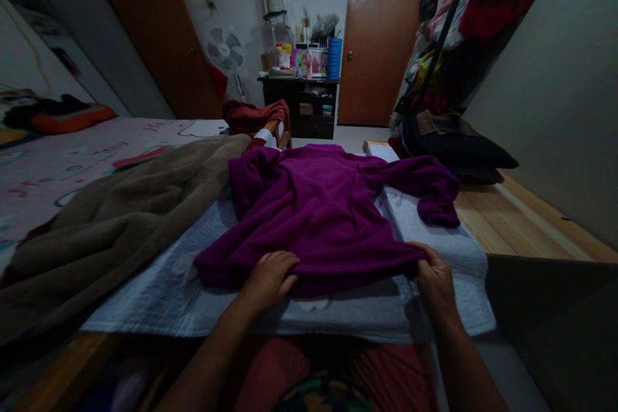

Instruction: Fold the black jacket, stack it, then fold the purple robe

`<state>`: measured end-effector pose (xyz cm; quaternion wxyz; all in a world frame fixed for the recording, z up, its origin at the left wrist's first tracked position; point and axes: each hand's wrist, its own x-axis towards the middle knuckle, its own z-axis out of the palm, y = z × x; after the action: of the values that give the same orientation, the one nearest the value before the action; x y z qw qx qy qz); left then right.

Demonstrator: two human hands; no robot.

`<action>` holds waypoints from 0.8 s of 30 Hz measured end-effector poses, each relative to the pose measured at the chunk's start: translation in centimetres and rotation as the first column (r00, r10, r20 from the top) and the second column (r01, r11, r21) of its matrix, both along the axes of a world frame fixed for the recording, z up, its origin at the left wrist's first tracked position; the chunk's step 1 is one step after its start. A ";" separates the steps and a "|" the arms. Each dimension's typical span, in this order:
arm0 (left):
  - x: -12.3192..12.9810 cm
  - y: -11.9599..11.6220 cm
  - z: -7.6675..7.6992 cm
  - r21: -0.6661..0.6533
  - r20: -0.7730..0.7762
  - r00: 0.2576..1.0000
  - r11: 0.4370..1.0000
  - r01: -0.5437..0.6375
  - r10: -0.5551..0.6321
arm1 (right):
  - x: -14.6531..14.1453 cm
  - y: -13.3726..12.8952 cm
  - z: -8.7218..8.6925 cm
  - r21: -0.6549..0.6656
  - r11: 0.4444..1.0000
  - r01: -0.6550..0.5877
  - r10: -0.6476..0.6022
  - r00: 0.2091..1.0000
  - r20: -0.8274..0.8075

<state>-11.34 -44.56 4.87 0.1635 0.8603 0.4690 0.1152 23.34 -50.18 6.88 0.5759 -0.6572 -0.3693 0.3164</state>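
Observation:
A purple long-sleeved top (328, 206) lies spread on a light blue patterned cloth (357, 318), its hem toward me and its neckline away. One sleeve bends out to the right; the other is bunched at the upper left. My left hand (273, 278) is closed on the hem left of its middle, fingers over the fabric and thumb near the edge. At the hem's right corner, my right hand (434, 277) pinches the fabric and holds it slightly raised.
A brown fleece blanket (159, 206) lies on the left beside a pink printed bedsheet (38, 167). Dark folded clothes (458, 145) sit on a wooden surface (512, 212) at right. Beyond stand a fan (226, 51) and a black cabinet (290, 106).

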 end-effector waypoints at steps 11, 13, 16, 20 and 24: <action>0.3 -1.0 -0.3 0.013 -0.126 0.992 0.999 0.029 -0.028 | 1.3 1.1 -2.3 -0.111 0.952 -0.287 0.307 0.915 0.262; 0.7 -0.8 -0.1 0.052 -0.067 0.997 0.998 0.036 -0.032 | 1.6 0.7 -1.0 -0.066 0.972 -0.228 0.237 0.933 0.270; 1.2 -0.7 0.8 0.110 0.071 0.996 0.993 0.038 -0.046 | 2.6 -0.6 1.4 0.072 0.993 -0.095 0.065 0.937 0.343; 2.5 -1.3 2.5 0.181 0.164 0.983 0.982 0.052 -0.082 | 4.4 -2.4 3.1 0.192 0.978 0.077 -0.151 0.902 0.405; 4.2 -2.0 2.5 0.094 0.006 0.994 0.990 0.107 -0.108 | 6.2 -3.0 1.6 0.041 0.996 0.085 -0.094 0.872 0.481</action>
<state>-7.17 -46.58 7.33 0.1315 0.8903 0.4152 0.1330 29.54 -53.13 8.45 0.4858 -0.7264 -0.4729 0.1125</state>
